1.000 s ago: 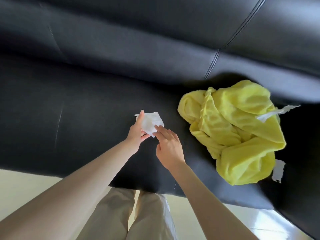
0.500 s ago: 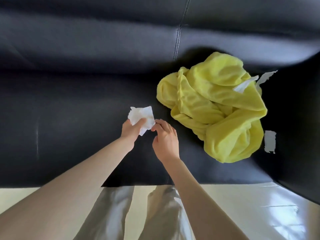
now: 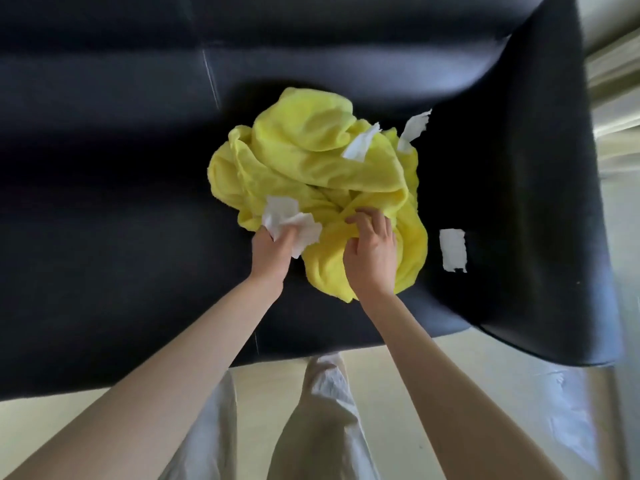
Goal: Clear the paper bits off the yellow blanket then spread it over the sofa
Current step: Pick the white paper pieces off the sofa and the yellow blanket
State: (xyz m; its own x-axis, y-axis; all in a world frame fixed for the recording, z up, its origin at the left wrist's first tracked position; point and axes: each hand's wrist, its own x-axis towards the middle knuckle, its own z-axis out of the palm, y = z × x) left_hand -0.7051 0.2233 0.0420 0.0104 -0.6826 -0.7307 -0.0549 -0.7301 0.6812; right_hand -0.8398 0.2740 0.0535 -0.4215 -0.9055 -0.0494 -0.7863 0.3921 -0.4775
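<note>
Hands working at a crumpled yellow blanket [image 3: 311, 161] on a black sofa [image 3: 104, 202].
Left hand [image 3: 272, 252] is gripping white paper bits [image 3: 289, 220]; right hand [image 3: 372, 258] is pinching blanket folds; loose paper strip [image 3: 453, 249] is lying beside it.

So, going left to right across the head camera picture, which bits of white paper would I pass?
Crumpled paper wad held in the left hand → paper scrap on the yellow blanket → torn strip at the blanket's edge → loose piece on the sofa seat.

Yellow blanket [image 3: 311, 161] (plain, unpatterned), white paper bits [image 3: 452, 249], black sofa [image 3: 104, 168], pale trousers [image 3: 322, 427].
</note>
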